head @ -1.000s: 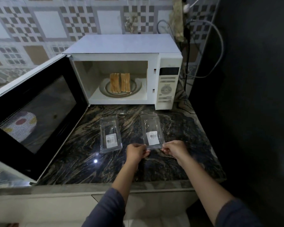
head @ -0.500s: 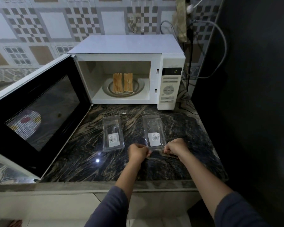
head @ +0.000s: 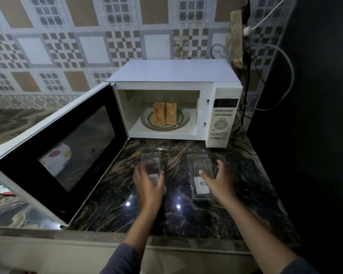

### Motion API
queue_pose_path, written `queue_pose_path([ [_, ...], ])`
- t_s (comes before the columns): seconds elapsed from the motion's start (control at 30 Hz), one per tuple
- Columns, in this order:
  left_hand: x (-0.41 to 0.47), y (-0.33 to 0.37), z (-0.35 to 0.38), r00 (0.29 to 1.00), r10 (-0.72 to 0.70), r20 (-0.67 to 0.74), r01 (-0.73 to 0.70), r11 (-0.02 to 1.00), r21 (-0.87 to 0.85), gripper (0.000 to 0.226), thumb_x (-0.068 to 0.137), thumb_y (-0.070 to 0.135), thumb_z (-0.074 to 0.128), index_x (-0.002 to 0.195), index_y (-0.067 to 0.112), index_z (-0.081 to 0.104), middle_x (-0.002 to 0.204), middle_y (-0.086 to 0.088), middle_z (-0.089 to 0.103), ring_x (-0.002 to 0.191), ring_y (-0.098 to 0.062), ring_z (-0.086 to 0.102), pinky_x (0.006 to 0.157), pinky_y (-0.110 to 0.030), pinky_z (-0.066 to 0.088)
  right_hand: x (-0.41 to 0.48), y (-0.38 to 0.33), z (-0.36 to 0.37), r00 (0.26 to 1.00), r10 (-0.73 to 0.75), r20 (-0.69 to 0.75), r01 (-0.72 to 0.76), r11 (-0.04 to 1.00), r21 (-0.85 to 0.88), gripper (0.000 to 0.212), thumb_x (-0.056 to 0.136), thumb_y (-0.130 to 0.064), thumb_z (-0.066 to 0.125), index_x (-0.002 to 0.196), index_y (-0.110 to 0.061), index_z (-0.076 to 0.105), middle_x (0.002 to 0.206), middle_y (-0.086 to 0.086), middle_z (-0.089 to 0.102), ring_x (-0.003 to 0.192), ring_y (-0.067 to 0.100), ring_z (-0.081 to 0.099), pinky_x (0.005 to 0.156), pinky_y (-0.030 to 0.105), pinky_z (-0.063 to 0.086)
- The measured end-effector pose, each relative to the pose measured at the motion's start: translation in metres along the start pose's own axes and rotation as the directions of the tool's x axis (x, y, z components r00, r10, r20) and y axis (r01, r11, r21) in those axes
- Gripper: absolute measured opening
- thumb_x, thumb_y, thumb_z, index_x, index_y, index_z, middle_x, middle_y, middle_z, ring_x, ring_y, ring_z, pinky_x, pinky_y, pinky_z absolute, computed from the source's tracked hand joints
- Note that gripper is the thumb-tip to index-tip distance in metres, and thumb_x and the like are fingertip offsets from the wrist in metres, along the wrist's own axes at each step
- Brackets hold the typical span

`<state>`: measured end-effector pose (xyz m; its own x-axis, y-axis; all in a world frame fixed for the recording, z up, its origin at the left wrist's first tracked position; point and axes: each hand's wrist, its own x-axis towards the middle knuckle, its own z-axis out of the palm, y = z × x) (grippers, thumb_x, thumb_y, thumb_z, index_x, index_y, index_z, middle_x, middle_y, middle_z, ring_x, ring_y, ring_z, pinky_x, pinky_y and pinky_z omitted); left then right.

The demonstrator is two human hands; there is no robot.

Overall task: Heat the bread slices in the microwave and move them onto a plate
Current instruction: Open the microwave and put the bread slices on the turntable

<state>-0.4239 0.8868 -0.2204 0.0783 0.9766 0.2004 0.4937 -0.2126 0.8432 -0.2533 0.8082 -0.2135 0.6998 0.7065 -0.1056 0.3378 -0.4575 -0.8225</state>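
Note:
Several toasted bread slices (head: 164, 115) stand on edge on the round turntable plate (head: 184, 120) inside the white microwave (head: 172, 72), whose door (head: 53, 147) hangs wide open to the left. Two clear plastic trays with barcode labels lie on the dark marble counter in front of it. My left hand (head: 149, 184) is spread over the left tray (head: 151, 161), thumb and fingers flanking its sides. My right hand (head: 218, 178) is spread over the right tray (head: 200, 167), thumb on it and fingers at its right edge. Both trays rest on the counter.
The open door takes up the counter's (head: 111, 204) left part. A dark wall (head: 305, 135) borders the right side. Cables (head: 285, 62) hang behind the microwave at the right. A red and white object (head: 0, 187) lies far left, beyond the door.
Both hands were closed together at the near end of the right tray. Now they have opened and spread apart, the left over the left tray, the right over the right one.

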Motion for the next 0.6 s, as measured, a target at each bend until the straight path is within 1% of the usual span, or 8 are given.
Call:
queue_pose_path([
  [0.07, 0.013, -0.008, 0.0, 0.998, -0.06, 0.036, 0.058, 0.997, 0.044, 0.088, 0.082, 0.033, 0.067, 0.146, 0.005, 0.015, 0.155, -0.014, 0.011, 0.144, -0.026, 0.008, 0.115, -0.035, 0.015, -0.002, -0.001, 0.013, 1.0, -0.009, 0.006, 0.009, 0.999, -0.045, 0.095, 0.08, -0.046, 0.066, 0.149, -0.013, 0.009, 0.155, 0.011, 0.017, 0.14, 0.027, 0.026, 0.113, 0.037, 0.025],
  [0.13, 0.023, -0.017, 0.004, 0.985, -0.138, 0.105, 0.129, 0.988, 0.086, 0.106, 0.075, 0.044, 0.071, 0.147, 0.005, 0.003, 0.157, -0.013, 0.002, 0.145, -0.027, 0.002, 0.116, -0.038, 0.013, -0.001, 0.002, 0.026, 1.0, -0.011, -0.026, 0.008, 0.995, -0.097, 0.109, 0.074, -0.05, 0.071, 0.149, -0.011, 0.002, 0.157, 0.012, 0.012, 0.143, 0.028, 0.017, 0.116, 0.04, 0.022],
  [0.23, 0.031, -0.027, 0.015, 0.963, -0.209, 0.172, 0.198, 0.977, 0.079, 0.12, 0.066, 0.048, 0.076, 0.147, 0.005, -0.001, 0.157, -0.015, 0.004, 0.144, -0.029, 0.008, 0.116, -0.039, 0.018, 0.001, 0.006, 0.038, 0.996, 0.028, -0.08, -0.036, 0.994, -0.103, 0.121, 0.067, -0.052, 0.075, 0.149, -0.011, -0.005, 0.158, 0.012, 0.008, 0.144, 0.03, 0.014, 0.115, 0.043, 0.023],
  [0.3, 0.033, -0.032, 0.02, 0.964, -0.203, 0.173, 0.2, 0.979, 0.038, 0.116, 0.063, 0.043, 0.08, 0.147, 0.006, 0.009, 0.152, -0.017, 0.019, 0.14, -0.031, 0.023, 0.113, -0.04, 0.028, 0.004, 0.009, 0.043, 0.994, 0.035, -0.108, -0.048, 0.991, -0.125, 0.121, 0.067, -0.052, 0.076, 0.149, -0.011, -0.003, 0.157, 0.011, 0.011, 0.143, 0.031, 0.018, 0.113, 0.043, 0.027],
  [0.37, 0.034, -0.037, 0.023, 0.969, -0.196, 0.147, 0.197, 0.98, 0.011, 0.105, 0.059, 0.04, 0.084, 0.142, 0.009, 0.026, 0.14, -0.016, 0.04, 0.126, -0.032, 0.044, 0.102, -0.044, 0.043, 0.004, 0.01, 0.046, 0.992, 0.032, -0.121, -0.048, 0.991, -0.125, 0.113, 0.069, -0.046, 0.077, 0.149, -0.01, 0.005, 0.155, 0.013, 0.02, 0.139, 0.031, 0.028, 0.11, 0.041, 0.033],
  [0.4, 0.035, -0.039, 0.024, 0.973, -0.191, 0.134, 0.192, 0.981, 0.002, 0.099, 0.057, 0.038, 0.085, 0.137, 0.009, 0.033, 0.132, -0.014, 0.047, 0.119, -0.031, 0.05, 0.096, -0.044, 0.047, 0.005, 0.011, 0.046, 0.991, 0.026, -0.133, -0.041, 0.993, -0.107, 0.108, 0.069, -0.042, 0.077, 0.148, -0.01, 0.011, 0.152, 0.013, 0.026, 0.136, 0.031, 0.033, 0.107, 0.04, 0.036],
  [0.5, 0.032, -0.035, 0.021, 0.976, -0.175, 0.126, 0.179, 0.984, -0.016, 0.081, 0.059, 0.03, 0.085, 0.125, 0.007, 0.045, 0.119, -0.011, 0.054, 0.107, -0.028, 0.056, 0.089, -0.036, 0.05, 0.003, 0.012, 0.044, 0.984, 0.005, -0.177, -0.013, 0.999, -0.046, 0.092, 0.068, -0.035, 0.08, 0.14, -0.009, 0.028, 0.139, 0.015, 0.042, 0.125, 0.032, 0.044, 0.099, 0.04, 0.043],
  [0.6, 0.026, -0.024, 0.017, 0.98, -0.15, 0.129, 0.157, 0.986, -0.051, 0.073, 0.062, 0.027, 0.084, 0.123, 0.007, 0.048, 0.118, -0.009, 0.054, 0.105, -0.025, 0.056, 0.085, -0.029, 0.048, -0.003, 0.009, 0.037, 0.975, -0.048, -0.219, 0.044, 0.999, -0.022, 0.084, 0.067, -0.035, 0.08, 0.134, -0.009, 0.036, 0.131, 0.014, 0.049, 0.117, 0.031, 0.049, 0.093, 0.041, 0.047],
])
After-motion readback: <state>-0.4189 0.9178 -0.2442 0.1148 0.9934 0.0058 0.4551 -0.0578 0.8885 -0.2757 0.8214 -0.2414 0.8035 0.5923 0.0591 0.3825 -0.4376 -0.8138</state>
